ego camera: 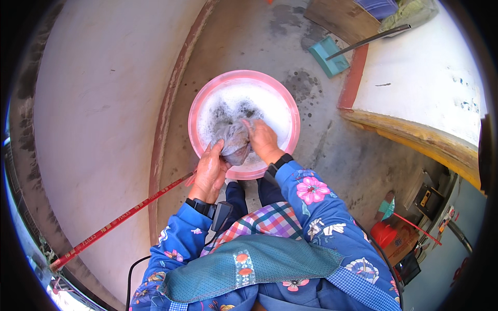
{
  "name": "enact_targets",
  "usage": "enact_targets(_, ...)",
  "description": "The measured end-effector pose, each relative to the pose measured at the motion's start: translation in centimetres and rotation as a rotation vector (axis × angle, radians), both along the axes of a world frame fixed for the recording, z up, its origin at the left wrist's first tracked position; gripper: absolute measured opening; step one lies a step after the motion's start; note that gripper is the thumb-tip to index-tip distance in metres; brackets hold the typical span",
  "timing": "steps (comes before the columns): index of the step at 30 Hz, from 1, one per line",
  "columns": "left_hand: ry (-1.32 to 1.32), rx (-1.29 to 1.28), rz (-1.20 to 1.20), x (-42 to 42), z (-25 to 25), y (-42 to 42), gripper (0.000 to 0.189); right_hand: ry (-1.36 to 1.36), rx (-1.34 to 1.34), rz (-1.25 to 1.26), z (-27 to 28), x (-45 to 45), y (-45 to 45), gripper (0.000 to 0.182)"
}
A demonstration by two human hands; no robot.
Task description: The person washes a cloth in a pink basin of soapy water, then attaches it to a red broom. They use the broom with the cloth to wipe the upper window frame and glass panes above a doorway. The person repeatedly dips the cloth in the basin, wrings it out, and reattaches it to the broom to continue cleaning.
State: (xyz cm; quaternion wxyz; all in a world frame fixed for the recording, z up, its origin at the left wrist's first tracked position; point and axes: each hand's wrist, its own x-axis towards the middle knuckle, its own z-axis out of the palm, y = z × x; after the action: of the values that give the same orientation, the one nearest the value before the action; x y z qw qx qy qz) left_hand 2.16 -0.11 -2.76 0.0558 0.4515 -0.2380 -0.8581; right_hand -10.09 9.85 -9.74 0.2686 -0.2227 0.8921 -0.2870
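Observation:
A bunched grey wet cloth (234, 142) is held between my two hands over a pink plastic basin (292, 112) of sudsy water. My left hand (210, 171) is at the cloth's lower left side, thumb up against it, with the palm partly turned up and some foam on the skin. Gripping the cloth's upper right part, my right hand (265, 140) has its fingers partly hidden in the folds. White foam (268, 101) covers most of the water, with a darker patch beyond the cloth.
A red pole (124, 215) leans at the left, its upper end near my left wrist. A teal dustpan (330, 56) with a long metal handle lies upper right by a wall corner. A red container (383, 234) and a cardboard box (404, 241) stand at the lower right.

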Motion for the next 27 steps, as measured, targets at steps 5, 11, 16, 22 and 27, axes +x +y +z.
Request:
enact_targets(5,-0.249,-0.056,-0.096,2.7,0.0,-1.6,0.052,-0.129,0.230,-0.160,-3.3,-0.9,2.2,0.043)
enact_targets(11,-0.295,-0.095,-0.227,4.3,-0.1,-1.3,0.053,-0.134,0.325,0.345,-6.6,3.6,2.2,0.044)
enact_targets(16,-0.256,-0.292,-0.352,4.8,0.3,-1.6,0.055,-0.701,-0.265,0.225,4.3,-0.5,0.7,0.038)
enact_targets(22,0.047,-0.565,-0.375,2.3,-1.1,-2.5,0.061,-1.188,-0.560,0.076,14.7,-1.3,0.8,0.053)
enact_targets(27,0.087,-0.200,-0.316,2.2,-1.6,-2.4,0.052,-1.510,-0.723,0.171,15.8,-3.3,1.0,0.057)
